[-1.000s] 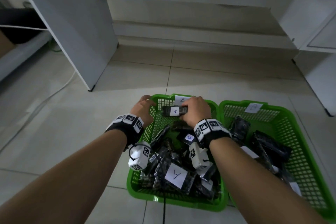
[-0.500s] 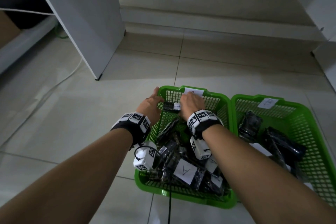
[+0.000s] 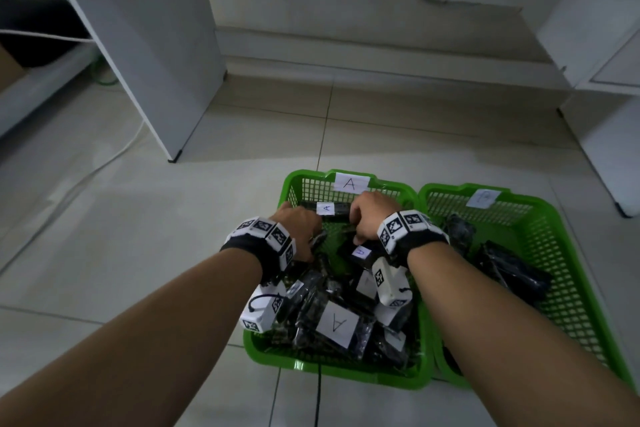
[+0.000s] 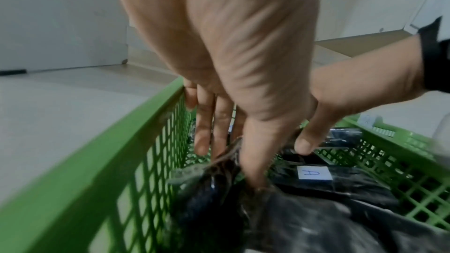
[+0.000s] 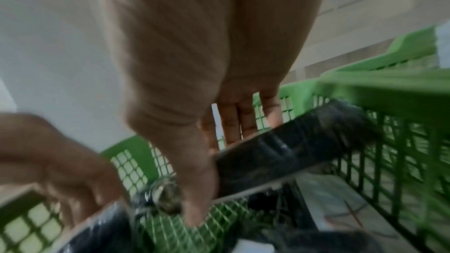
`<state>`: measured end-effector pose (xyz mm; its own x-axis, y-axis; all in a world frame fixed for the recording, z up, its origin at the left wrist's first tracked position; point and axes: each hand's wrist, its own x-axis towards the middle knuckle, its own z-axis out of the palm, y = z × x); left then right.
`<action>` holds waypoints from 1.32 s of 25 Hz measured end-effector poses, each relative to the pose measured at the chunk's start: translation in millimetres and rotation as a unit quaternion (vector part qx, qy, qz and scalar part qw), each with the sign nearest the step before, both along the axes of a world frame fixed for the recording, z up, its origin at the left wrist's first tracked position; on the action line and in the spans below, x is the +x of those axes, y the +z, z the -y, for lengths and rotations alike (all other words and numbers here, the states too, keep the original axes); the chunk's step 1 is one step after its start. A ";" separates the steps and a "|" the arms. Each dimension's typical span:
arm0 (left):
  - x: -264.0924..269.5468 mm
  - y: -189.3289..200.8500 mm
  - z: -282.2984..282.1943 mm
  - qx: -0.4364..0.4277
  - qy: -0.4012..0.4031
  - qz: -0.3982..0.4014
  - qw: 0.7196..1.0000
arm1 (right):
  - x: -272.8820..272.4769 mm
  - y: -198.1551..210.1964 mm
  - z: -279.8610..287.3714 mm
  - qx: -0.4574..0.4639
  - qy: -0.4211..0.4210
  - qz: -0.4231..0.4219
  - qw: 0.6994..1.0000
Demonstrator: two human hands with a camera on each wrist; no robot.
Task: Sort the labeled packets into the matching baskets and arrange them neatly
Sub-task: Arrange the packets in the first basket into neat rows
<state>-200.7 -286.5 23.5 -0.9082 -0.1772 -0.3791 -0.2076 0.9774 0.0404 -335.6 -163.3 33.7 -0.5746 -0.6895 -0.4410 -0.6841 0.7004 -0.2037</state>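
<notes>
Both hands are inside the far end of the green basket (image 3: 289,185) that carries a paper label A (image 3: 349,183). Between them they hold a black packet (image 3: 337,209) with a small white A sticker, lying crosswise just behind the far wall. My left hand (image 3: 298,216) pinches its left end, the thumb (image 4: 255,168) on the crinkled foil. My right hand (image 3: 366,215) grips the right end of the packet (image 5: 280,153), thumb in front and fingers behind. Several more dark packets (image 3: 337,322) fill the near half of this basket.
A second green basket (image 3: 519,196) with its own paper label (image 3: 483,198) stands touching on the right and holds several dark packets (image 3: 512,270). A white cabinet panel (image 3: 156,62) stands on the tiled floor at far left, and a black cable (image 3: 317,399) runs under the basket.
My left hand has left the basket's left rim and come in to the packet's left end. The head view has shifted and the baskets now sit further right.
</notes>
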 end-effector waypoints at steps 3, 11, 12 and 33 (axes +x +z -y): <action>-4.5 2.9 2.9 0.053 0.047 -0.001 0.997 | -13.5 15.1 -12.8 -0.113 -0.095 0.126 0.981; -6.9 18.9 4.7 0.210 0.192 -0.146 0.948 | -23.9 24.6 -20.3 -0.259 -0.272 0.337 0.863; -8.3 27.2 11.3 0.244 0.253 -0.204 0.914 | -22.6 25.2 -19.2 -0.256 -0.265 0.313 0.875; 26.7 20.4 51.1 0.450 0.547 -0.263 0.655 | 16.8 11.9 40.4 -0.051 -0.008 0.122 0.991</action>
